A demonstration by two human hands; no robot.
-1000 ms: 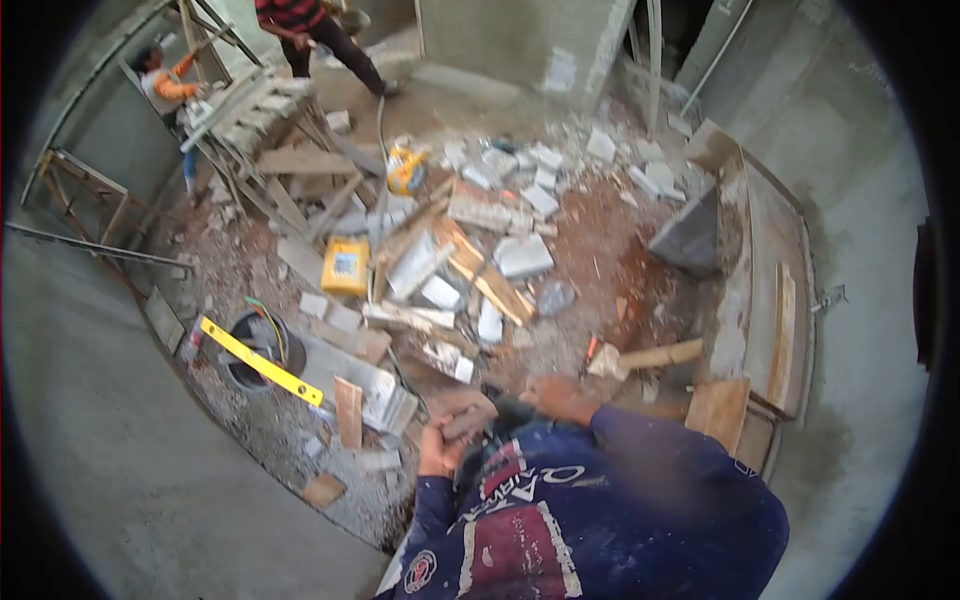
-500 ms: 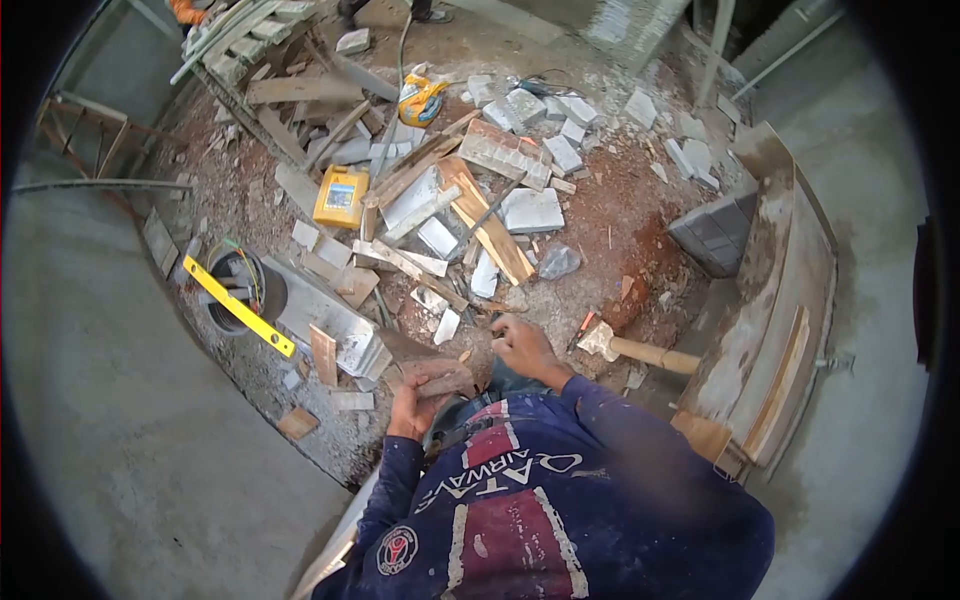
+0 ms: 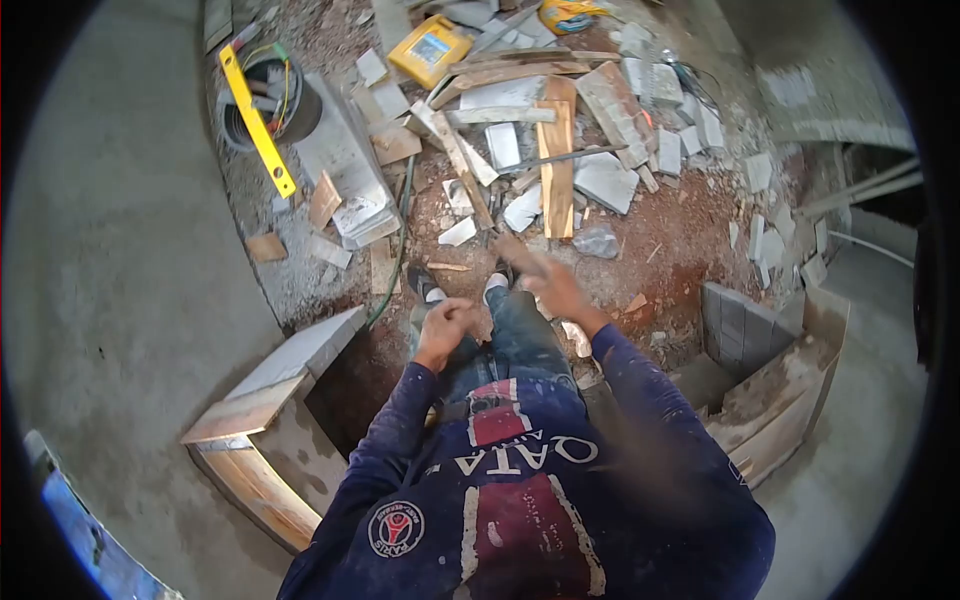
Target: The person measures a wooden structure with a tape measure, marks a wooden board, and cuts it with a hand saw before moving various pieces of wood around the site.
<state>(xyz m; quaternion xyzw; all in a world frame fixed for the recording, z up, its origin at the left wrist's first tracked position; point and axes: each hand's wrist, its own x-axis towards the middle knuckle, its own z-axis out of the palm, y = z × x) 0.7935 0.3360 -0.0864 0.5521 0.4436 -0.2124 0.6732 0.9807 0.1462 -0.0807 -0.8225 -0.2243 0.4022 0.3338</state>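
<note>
My left hand (image 3: 445, 330) is in front of my thigh, its fingers curled in, and I see nothing in it. My right hand (image 3: 558, 290) is smeared by motion and closed around a brown, flat, elongated piece (image 3: 520, 256). The piece points up and left from the fingers, above my shoes; blur hides what it is made of. Below the hands are my jeans (image 3: 525, 335). A pale object (image 3: 577, 338) shows partly under my right wrist. Beyond the piece lie a wooden plank (image 3: 557, 190) and a clear plastic bag (image 3: 597, 240).
Broken white blocks (image 3: 605, 182) and boards litter the reddish ground ahead. At left, a yellow spirit level (image 3: 255, 120) rests across a black bucket (image 3: 300, 105). A yellow jerrycan (image 3: 430, 50) stands farther off. Board-edged concrete structures (image 3: 245, 410) flank me, and a green hose (image 3: 405, 200) runs nearby.
The view has swung to the right and down. My left hand no longer has the brown piece it held. My right hand has moved and now has a brown piece extending from it.
</note>
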